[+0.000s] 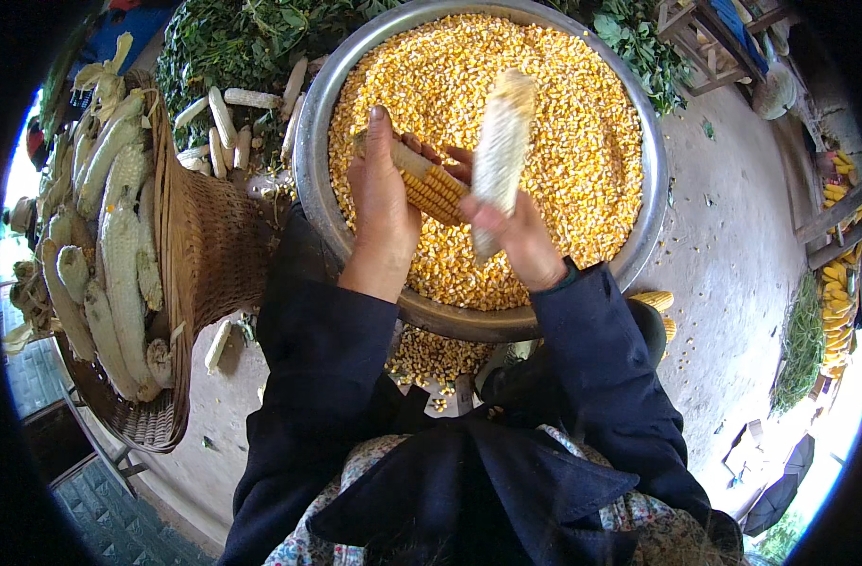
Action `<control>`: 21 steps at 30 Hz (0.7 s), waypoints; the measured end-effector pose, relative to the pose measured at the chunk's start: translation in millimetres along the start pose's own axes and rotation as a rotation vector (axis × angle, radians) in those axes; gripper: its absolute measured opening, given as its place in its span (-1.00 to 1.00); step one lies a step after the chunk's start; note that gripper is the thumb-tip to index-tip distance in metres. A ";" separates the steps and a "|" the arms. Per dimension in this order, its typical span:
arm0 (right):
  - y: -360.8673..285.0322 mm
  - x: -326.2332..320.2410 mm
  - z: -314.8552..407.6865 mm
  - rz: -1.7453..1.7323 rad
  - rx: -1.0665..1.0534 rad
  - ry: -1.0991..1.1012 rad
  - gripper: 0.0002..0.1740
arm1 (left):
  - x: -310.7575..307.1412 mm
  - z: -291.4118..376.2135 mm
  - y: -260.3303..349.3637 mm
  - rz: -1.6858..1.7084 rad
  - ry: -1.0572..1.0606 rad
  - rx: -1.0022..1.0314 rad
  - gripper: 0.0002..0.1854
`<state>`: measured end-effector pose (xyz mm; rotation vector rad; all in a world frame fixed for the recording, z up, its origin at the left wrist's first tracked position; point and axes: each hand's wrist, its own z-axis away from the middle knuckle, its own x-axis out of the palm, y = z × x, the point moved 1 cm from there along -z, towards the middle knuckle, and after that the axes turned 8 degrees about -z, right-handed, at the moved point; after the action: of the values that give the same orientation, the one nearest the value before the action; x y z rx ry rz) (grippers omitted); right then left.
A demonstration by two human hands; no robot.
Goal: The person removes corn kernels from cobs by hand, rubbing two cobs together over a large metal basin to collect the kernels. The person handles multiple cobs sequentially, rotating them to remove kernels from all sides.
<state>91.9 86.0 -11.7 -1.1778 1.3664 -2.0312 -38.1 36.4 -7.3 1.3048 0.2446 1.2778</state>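
My left hand [385,205] grips a partly shelled ear of corn [431,185]; rows of yellow kernels line its lower side, while the upper side is bare. In my right hand [519,240] is a pale bare corncob [503,141], held upright and slightly blurred. Its lower part is close to the right end of the ear; whether they touch is unclear. Both hands are above a large round metal basin [654,148] filled with loose yellow and white corn kernels [579,92].
A woven wicker basket [215,233] heaped with bare cobs [123,233] stands at left. More cobs [222,117] lie beside green leafy plants [219,49]. Loose kernels [438,357] lie below the basin, and unshelled ears [654,301] are at its right. Wooden furniture [714,42] stands at upper right.
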 end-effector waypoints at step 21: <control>21.3 -0.8 -10.4 -0.136 -0.130 0.140 -0.58 | 11.2 12.4 -15.8 -0.238 0.058 0.077 -0.78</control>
<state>81.4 83.1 -32.8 -1.2343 1.5430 -2.1838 -16.0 42.1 -10.1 1.2631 0.4794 1.1136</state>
